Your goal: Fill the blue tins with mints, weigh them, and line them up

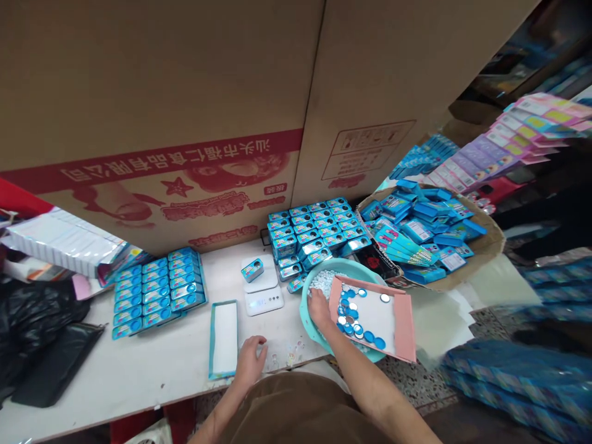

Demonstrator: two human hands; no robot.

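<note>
My right hand reaches into a turquoise basin of small white pellets. Its fingers curl down among the pellets; what they hold is hidden. Across the basin's right side rests a pink-edged tray with several blue round caps. Over the near table edge, my left hand is held open and bare, thumb apart from the fingers. Just left of it lies an open blue-edged box with a white inside. A small blue tin sits on the white digital scale, whose display is lit.
Stacked blue tins stand behind the basin, and another block of tins is at left. A carton heaped with flat blue boxes is at right. Tall cardboard boxes wall off the back. Black plastic bags lie far left.
</note>
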